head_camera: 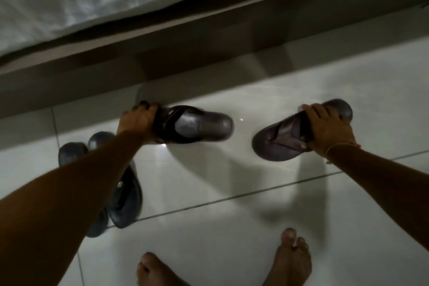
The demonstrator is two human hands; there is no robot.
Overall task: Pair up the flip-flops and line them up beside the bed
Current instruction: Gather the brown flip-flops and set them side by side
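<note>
While two dark blue flip-flops (120, 183) lie side by side on the white tiled floor (232, 227) near the bed frame (209, 37), partly hidden by the left forearm, two brown ones are held above it. Left hand (137, 121) grips one brown flip-flop (195, 125) by its toe end; right hand (329, 130) clasps the other brown flip-flop (285, 139) across its straps. Two bare feet (292, 260) stand at the floor's near edge.
</note>
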